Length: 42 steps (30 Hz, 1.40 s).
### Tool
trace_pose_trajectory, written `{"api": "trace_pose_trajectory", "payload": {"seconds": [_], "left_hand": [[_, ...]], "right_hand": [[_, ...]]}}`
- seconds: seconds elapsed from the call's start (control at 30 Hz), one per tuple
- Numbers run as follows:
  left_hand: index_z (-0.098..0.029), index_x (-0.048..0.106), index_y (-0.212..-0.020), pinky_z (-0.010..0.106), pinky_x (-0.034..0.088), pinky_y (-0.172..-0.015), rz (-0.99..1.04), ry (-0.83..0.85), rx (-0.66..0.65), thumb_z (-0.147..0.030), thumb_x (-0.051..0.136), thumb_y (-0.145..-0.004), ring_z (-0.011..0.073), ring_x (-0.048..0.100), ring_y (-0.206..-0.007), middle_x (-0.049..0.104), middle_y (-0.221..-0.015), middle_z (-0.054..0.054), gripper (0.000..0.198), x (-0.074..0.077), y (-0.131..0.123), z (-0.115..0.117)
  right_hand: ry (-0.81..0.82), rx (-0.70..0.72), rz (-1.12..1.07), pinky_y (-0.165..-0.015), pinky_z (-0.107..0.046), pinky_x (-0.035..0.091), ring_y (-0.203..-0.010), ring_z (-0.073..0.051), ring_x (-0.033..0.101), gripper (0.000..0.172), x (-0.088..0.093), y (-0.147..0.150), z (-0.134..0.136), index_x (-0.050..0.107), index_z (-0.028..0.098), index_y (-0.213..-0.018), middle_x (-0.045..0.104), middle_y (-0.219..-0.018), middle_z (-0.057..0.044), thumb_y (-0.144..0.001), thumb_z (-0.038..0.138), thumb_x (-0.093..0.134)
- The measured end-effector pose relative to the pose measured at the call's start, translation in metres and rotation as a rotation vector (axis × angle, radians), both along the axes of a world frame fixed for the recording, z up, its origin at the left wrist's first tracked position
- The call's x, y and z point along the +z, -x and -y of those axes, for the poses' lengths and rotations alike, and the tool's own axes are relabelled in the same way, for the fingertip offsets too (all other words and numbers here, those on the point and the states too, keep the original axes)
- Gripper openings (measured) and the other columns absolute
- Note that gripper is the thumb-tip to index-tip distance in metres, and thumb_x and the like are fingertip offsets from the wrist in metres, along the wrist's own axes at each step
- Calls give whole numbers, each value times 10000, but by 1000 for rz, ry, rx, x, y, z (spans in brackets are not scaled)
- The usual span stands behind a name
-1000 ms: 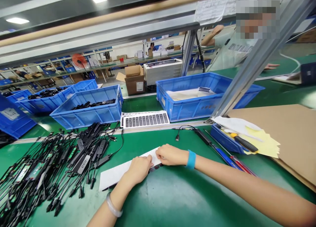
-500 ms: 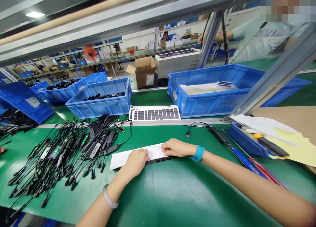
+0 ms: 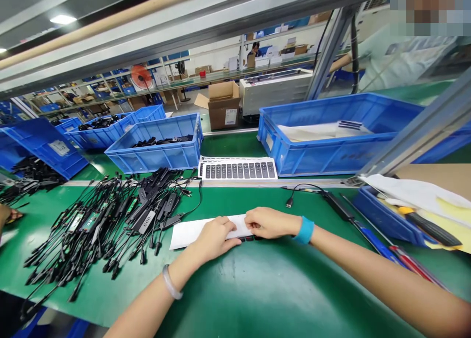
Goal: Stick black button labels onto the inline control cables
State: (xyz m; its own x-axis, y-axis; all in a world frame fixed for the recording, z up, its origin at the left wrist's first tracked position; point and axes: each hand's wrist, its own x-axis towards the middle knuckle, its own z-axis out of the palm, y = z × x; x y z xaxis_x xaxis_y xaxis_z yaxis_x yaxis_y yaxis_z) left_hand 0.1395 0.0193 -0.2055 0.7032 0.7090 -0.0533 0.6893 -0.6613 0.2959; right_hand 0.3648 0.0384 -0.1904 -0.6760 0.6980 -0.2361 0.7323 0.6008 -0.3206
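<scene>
A: Head view first. Where are the hands?

B: Both are at the middle of the green tabletop (image 3: 257,289), on a white strip (image 3: 191,231) that lies flat and runs left to right. The left hand (image 3: 215,237) rests on top of it with the fingers bent down onto the paper; I cannot tell whether they grip its near edge. The right hand (image 3: 267,222) has its fingers closed on the strip's right end, where a dark row of labels peeks out underneath.

A: And around them?

B: A pile of black cables (image 3: 110,220) spreads toward the left edge, its nearest plugs just beside the strip. A label sheet (image 3: 238,169) lies beyond the hands, against the rail across the tabletop. Behind that sheet stand a blue bin (image 3: 158,144) with black parts and a larger blue bin (image 3: 331,146) with white sheets. Toward the right edge there is a small blue tray (image 3: 382,213) with tools and paper
</scene>
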Motion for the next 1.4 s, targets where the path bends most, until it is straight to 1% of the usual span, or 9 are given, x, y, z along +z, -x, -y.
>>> {"api": "trace_pose_trajectory", "payload": {"seconds": [0.13, 0.37, 0.6, 0.7, 0.83, 1.07, 1.13, 1.27, 1.4], "left_hand": [[-117, 644, -946, 362, 468, -812, -58, 3, 44, -220, 451, -980, 264, 626, -921, 660, -968, 99, 222, -4, -22, -5], [-81, 608, -1055, 385, 472, -783, -89, 44, 42, -211, 448, -979, 296, 639, -913, 652, -1001, 155, 220, -5, -27, -19], [-159, 628, -977, 198, 438, -730, -25, 167, -44, -341, 759, -793, 138, 620, -856, 648, -959, 22, 290, 12, 29, -31], [-139, 634, -866, 238, 419, -692, -83, 123, 23, -246, 631, -897, 169, 618, -813, 644, -894, 46, 112, 8, 42, -28], [-87, 615, -973, 302, 401, -689, -151, 31, 125, -209, 459, -976, 250, 619, -840, 635, -941, 136, 198, -3, 37, -25], [-174, 630, -932, 211, 394, -706, -79, 146, -51, -309, 690, -854, 143, 590, -839, 631, -947, 15, 167, 12, 80, -37], [-156, 624, -901, 236, 389, -720, -73, 117, -33, -237, 615, -898, 158, 578, -834, 618, -936, 35, 82, 9, 91, -36], [-98, 597, -935, 303, 382, -711, -44, 36, 88, -203, 452, -967, 219, 566, -808, 596, -901, 104, 182, -6, 94, -33], [-132, 605, -887, 253, 402, -688, 76, 122, 62, -267, 585, -913, 167, 562, -751, 600, -844, 51, 139, -8, 107, -35]], "right_hand": [[-41, -49, -8, -631, -272, 282, -718, -173, 529, 159, -6, 0, 4, 575, 136, -816, 626, -819, -66, -935, 190, 483], [-18, -80, -35, -637, -267, 288, -774, -192, 562, 86, -8, -5, 0, 570, 145, -906, 642, -881, -62, -938, 219, 538], [4, -46, -100, -670, -259, 300, -782, -178, 547, 126, -12, -8, -3, 528, 147, -792, 619, -862, -53, -916, 167, 523], [18, -30, -130, -676, -257, 304, -773, -175, 535, 136, -14, -8, -5, 506, 150, -774, 605, -845, -55, -908, 173, 505], [25, -25, -158, -660, -260, 294, -735, -171, 506, 160, -16, -9, -7, 461, 151, -748, 579, -812, -56, -902, 190, 477], [54, -20, -197, -675, -268, 304, -726, -178, 498, 192, -19, -15, -8, 466, 155, -757, 568, -804, -63, -918, 256, 440], [66, -16, -208, -677, -271, 312, -727, -181, 502, 199, -20, -16, -9, 480, 155, -758, 571, -804, -67, -918, 266, 440], [89, -9, -215, -678, -277, 322, -735, -183, 506, 199, -20, -17, -11, 505, 155, -780, 581, -818, -68, -918, 281, 436], [101, -14, -222, -659, -279, 310, -717, -178, 488, 249, -18, -18, -10, 474, 154, -761, 559, -804, -65, -928, 326, 405]]}}
